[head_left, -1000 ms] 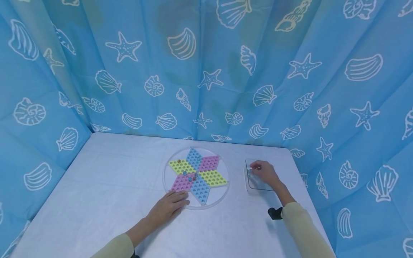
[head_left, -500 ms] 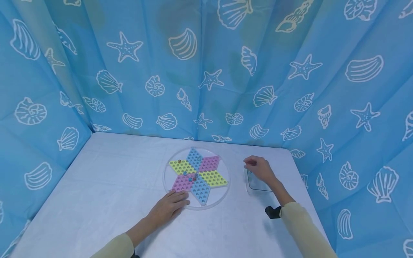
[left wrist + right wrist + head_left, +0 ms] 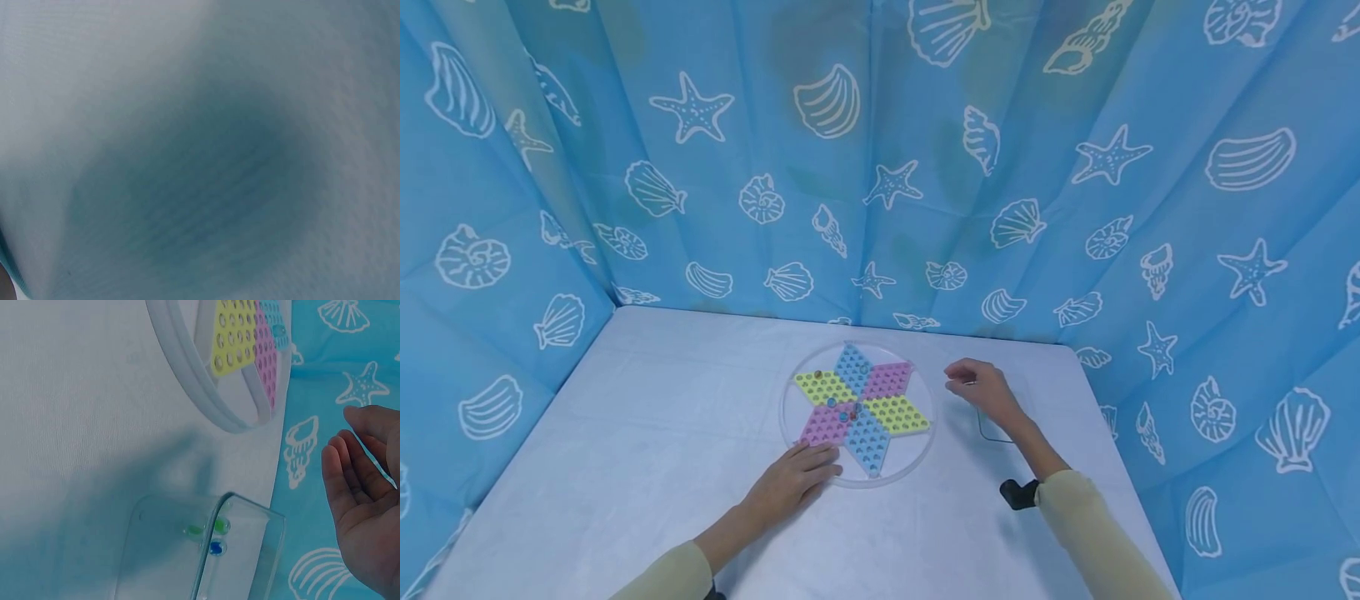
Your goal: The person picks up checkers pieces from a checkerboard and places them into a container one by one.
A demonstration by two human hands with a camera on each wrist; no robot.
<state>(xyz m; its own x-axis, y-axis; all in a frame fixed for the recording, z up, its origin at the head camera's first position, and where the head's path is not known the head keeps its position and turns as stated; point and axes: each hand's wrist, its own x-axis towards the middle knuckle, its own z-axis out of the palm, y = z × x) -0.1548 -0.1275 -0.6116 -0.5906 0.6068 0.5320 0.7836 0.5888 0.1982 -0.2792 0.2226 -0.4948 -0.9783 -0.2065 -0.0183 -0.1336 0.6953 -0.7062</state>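
A round Chinese checkers board (image 3: 891,477) with a blue, pink and yellow star lies on the table. Several marbles sit in its holes, among them a blue marble (image 3: 831,402) and a brown marble (image 3: 818,374). My left hand (image 3: 786,486) rests its fingers on the near left rim. To the right of the board, my right hand (image 3: 985,390) hangs in the air with bent fingers, partly in front of a clear plastic box (image 3: 228,499). Green and blue marbles (image 3: 217,548) are inside the box. I cannot tell whether a marble is between the right fingertips.
White cloth covers the table (image 3: 685,400). A blue curtain (image 3: 737,150) with shell prints stands close behind it and along both sides. A black wrist mount (image 3: 1018,494) juts out by the right sleeve (image 3: 1082,517). Blurred fabric fills the left wrist view.
My right hand has come up from the box and moved left toward the board, with its fingertips now past the box's left edge. The left hand has stayed on the rim.
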